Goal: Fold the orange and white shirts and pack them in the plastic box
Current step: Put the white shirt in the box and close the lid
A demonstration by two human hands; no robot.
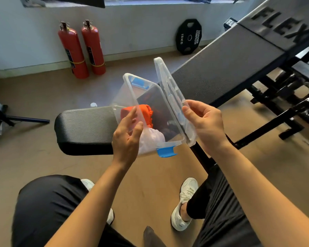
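Left hand (128, 134): open, fingers loosely spread, lying against the left wall of the clear rectangular plastic box (121, 97). It holds nothing.

The box sits at the right end of the black padded bench seat (84, 129). Whether its base is fully supported cannot be told.

Contents: the bunched orange shirt (144, 113) lies mid-box. The white shirt (152, 138) is touching it at the near end. Both are inside the walls; the orange one appears loosely folded and sits high.

Blue plastic latches show at the far end (139, 82) and the near end (166, 151), both undone.

The clear flat plastic lid (168, 90) stands almost upright along the box's right rim. The right hand (203, 125) pinches its near edge between thumb and fingers.

Assessment: packing appears done and the step in hand is closing the lid.

Recommendations:
- Brace the left wall with the left hand so the box does not slide or tip.
- Press the orange shirt below rim level first, since fabric caught under the lid would stop it seating.
- Lower the lid squarely onto all four corners, then snap each blue latch.
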